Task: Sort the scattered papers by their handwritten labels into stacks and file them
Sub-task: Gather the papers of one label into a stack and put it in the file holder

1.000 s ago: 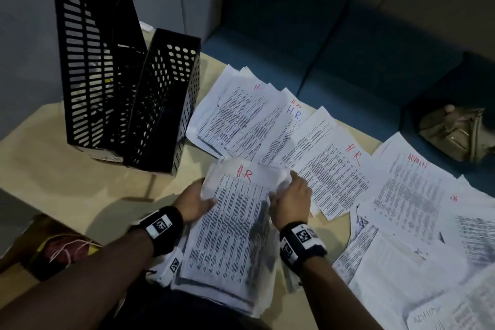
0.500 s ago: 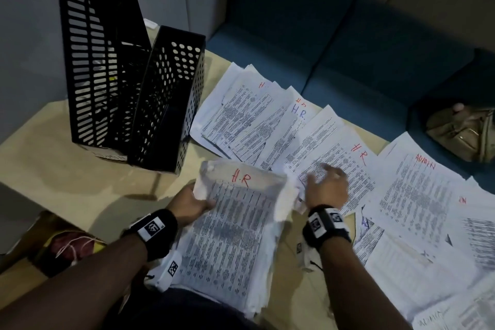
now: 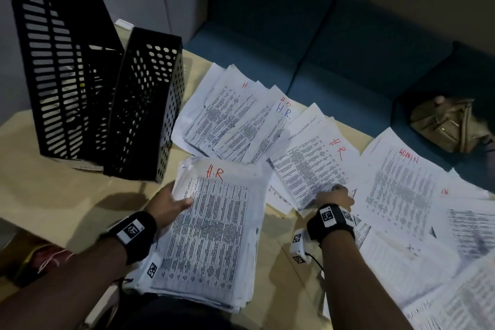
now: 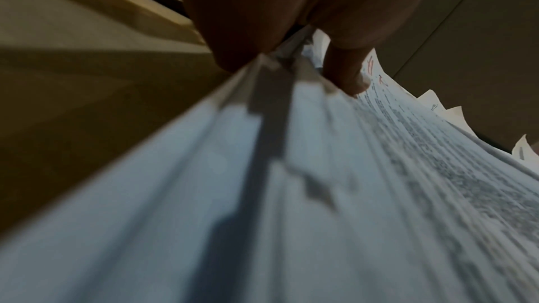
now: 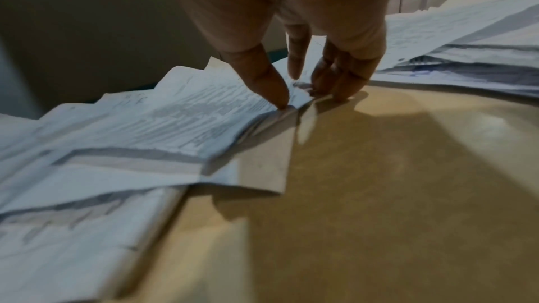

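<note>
a tan table (image 3: 67,195) is carrying everything: two black mesh file holders (image 3: 107,88) are standing at its far left, and loose papers (image 3: 401,195) are lying fanned from the middle out to the right, some marked h.r, some admin. nearest the person, the gathered h.r stack (image 3: 209,236) is resting with its long axis running away from the body, label at the far end. the left hand (image 3: 167,202) is gripping that stack at its left edge, thumb lying on the top page and fingers tucked beneath, as the left wrist view is showing. just to the right of the stack, the right hand (image 3: 333,195) is pinching the near corner of a loose h.r sheet (image 3: 316,166), thumb on top and fingertips (image 5: 341,86) curling under the edge against the table. that sheet is lying ahead of the right hand, its length slanting away toward the upper right, so the right hand is the nearer one, and the sheet is probably going leftward onto the stack.
</note>
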